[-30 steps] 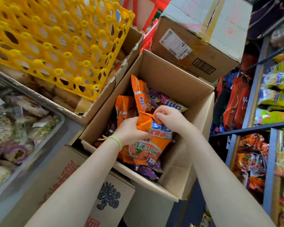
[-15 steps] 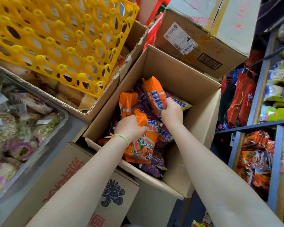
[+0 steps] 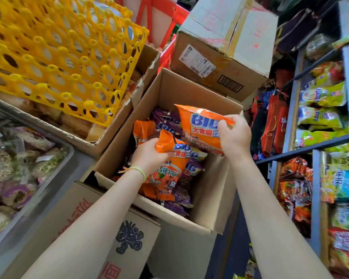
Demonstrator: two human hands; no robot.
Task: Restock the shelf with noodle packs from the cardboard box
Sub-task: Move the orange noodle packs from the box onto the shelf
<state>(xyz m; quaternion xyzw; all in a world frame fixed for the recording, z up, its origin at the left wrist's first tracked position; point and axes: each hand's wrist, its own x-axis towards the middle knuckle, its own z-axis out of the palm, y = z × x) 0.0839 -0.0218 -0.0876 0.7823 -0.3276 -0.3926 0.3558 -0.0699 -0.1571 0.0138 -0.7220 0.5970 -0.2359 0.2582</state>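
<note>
An open cardboard box stands in the middle, holding several orange and purple noodle packs. My left hand grips the top of an orange noodle pack that hangs down over the box's near side. My right hand pinches the corner of a second orange noodle pack, lifted above the packs in the box. The shelf with blue metal rails is at the right, stocked with yellow-green and orange packs.
A sealed cardboard box sits behind the open one. A yellow plastic crate lies on another carton at the upper left. A metal tray of wrapped goods is at the left. A printed carton stands below my left arm.
My right hand has pulled an orange pack out of the box and raised it to the right. My left hand still holds its pack in the same place.
</note>
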